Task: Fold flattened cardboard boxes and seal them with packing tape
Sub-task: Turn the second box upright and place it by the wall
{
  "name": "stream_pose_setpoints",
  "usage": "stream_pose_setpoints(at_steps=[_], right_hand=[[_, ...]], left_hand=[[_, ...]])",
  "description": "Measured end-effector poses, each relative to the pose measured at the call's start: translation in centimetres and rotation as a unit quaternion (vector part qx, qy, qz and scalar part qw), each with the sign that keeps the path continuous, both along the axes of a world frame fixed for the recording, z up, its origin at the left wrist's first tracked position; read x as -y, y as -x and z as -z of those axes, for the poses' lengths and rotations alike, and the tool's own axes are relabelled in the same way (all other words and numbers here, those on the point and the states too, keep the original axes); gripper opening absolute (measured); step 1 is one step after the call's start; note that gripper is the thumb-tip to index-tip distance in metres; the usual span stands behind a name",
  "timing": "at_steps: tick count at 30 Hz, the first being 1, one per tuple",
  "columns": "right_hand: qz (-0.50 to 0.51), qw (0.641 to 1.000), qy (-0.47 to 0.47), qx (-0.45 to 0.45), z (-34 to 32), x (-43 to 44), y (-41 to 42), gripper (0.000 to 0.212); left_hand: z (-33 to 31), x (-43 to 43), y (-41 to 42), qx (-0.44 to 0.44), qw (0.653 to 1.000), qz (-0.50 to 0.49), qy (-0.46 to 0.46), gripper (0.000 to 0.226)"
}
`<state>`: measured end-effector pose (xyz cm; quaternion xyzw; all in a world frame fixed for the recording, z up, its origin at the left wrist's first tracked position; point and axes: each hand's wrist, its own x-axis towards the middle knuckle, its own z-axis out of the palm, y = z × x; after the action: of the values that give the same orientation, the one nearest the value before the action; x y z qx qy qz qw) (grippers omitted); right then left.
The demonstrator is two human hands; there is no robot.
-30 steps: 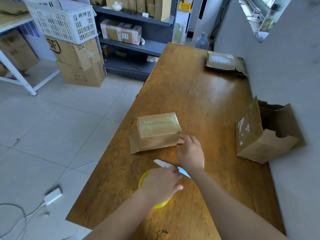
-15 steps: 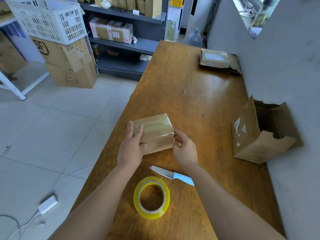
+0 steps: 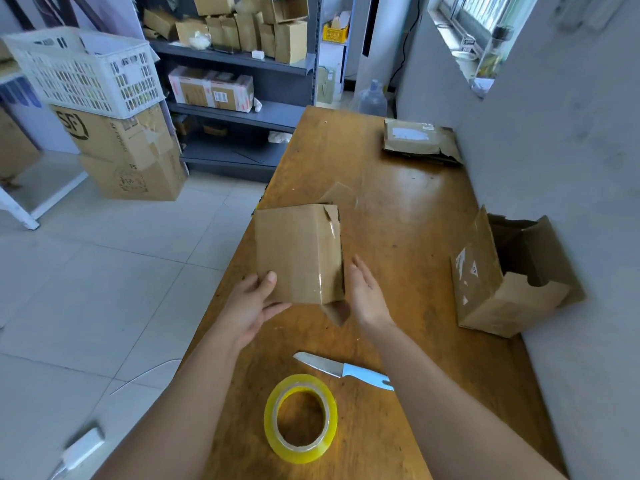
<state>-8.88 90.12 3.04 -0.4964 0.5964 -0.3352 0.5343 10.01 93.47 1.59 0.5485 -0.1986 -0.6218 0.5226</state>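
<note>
Small cardboard box [image 3: 298, 251] held up over the bench [image 3: 398, 220] between two hands.

The box is pinched at its lower left corner by the left hand [image 3: 251, 306]: the grip is closed on it, with the thumb laid on the facing panel and the fingers tucked beneath. The right hand [image 3: 367, 296] is held flat just beside the box's right side, its grip spread and the fingers straight; contact cannot be told. A loose flap is seen hanging under the box. Nearer the person, a yellow tape roll [image 3: 300, 455] and a blue-handled knife [image 3: 341, 370] are laid on the bench. An open torn box [image 3: 509, 299] is set against the wall.
</note>
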Motion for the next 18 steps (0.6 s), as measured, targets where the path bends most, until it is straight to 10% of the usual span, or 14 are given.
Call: stream_pose_setpoints(at_steps=[8, 14, 18], right_hand=[[-0.02, 0.998, 0.014, 0.054, -1.2, -1.0, 2.1, 0.04], [0.021, 0.988, 0.101, -0.115, -1.1, -1.1, 3.6, 0.032], [0.088, 0.955, 0.151, -0.238, -1.3, -1.3, 4.7, 0.021]], left_hand=[[-0.3, -0.3, 2.5, -0.072, 0.996, 0.041, -0.038, 0.038], [0.0, 0.5, 5.7, 0.155, 0.979, 0.052, -0.123, 0.06], [-1.7, 0.5, 8.3, 0.334, 0.941, 0.051, -0.014, 0.082]])
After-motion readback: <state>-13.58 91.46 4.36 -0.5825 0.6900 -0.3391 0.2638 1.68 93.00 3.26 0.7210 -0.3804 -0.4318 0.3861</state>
